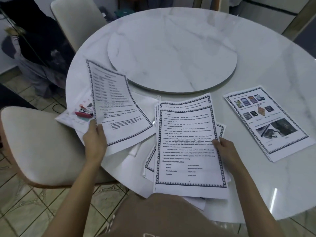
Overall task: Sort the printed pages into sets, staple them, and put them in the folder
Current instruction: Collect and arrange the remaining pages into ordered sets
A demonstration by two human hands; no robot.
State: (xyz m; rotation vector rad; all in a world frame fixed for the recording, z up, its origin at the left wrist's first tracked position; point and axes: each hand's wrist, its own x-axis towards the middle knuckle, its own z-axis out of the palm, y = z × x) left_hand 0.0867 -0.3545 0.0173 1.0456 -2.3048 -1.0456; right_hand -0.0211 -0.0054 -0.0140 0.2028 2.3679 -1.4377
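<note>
My left hand (94,136) grips a bordered printed page with a table (116,103) by its lower left edge, lifted and curling above the table. My right hand (224,146) pinches the right edge of a stack of text pages (188,147) at the table's near edge, with more loose sheets fanned underneath. A separate pile topped by a page with colour pictures (266,120) lies to the right. A small red stapler (84,112) rests on a clear plastic folder (68,119) at the left, partly hidden under the lifted page.
The round marble table (256,177) carries a raised turntable disc (172,59) in its middle. A cream chair (39,147) stands at the left by the table edge, another (77,19) at the back left. Tiled floor lies below.
</note>
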